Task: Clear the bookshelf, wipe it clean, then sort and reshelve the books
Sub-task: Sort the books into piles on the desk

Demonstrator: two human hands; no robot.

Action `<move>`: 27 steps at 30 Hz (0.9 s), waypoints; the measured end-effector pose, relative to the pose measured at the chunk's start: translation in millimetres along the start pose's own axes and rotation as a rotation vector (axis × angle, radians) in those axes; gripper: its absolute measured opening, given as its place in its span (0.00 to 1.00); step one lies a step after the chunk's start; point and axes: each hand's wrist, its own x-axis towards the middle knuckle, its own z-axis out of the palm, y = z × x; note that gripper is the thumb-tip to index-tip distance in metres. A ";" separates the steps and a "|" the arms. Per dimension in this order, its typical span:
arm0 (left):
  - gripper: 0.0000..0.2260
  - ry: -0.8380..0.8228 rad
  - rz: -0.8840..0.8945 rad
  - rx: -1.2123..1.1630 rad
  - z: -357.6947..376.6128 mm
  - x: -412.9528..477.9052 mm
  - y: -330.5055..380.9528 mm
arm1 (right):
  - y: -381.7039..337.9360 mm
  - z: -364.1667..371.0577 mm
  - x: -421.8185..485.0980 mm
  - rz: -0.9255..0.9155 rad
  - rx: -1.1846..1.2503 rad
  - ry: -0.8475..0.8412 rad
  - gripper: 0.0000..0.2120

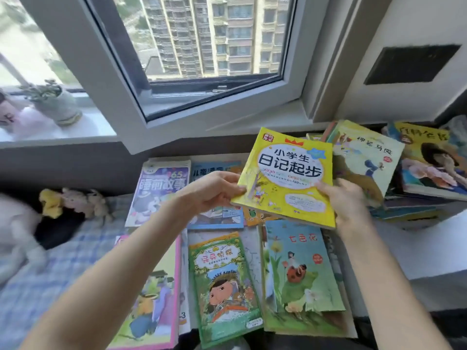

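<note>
Sorting is seemingly proceeding, with reshelving yet to come.
Together the left hand (pixel 217 190) and right hand (pixel 346 200) are gripping a yellow paperback book (pixel 288 178) above colourful spread-out picture books (pixel 225 286).

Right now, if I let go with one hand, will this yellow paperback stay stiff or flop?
Probably floppy: the yellow paperback looks thin and soft-covered, and both the left hand and right hand support it. Likely light, since pinches at its edges hold it up. Its cover looks glossy, so it may slip.
</note>
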 end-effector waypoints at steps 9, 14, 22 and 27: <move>0.14 0.761 -0.188 0.687 -105.8 -117.3 -106.0 | 36.1 77.7 -64.6 -0.093 -0.157 -0.400 0.10; 0.21 0.945 -0.518 0.721 -137.2 -161.8 -198.4 | 47.4 96.8 -93.3 -0.221 -0.329 -0.444 0.11; 0.19 0.903 -0.474 0.603 -152.1 -185.4 -235.2 | 78.5 96.6 -115.9 -0.136 -0.419 -0.397 0.14; 0.17 0.958 -0.281 0.283 -182.6 -225.4 -236.6 | 90.0 85.8 -122.8 -0.094 -0.418 -0.334 0.19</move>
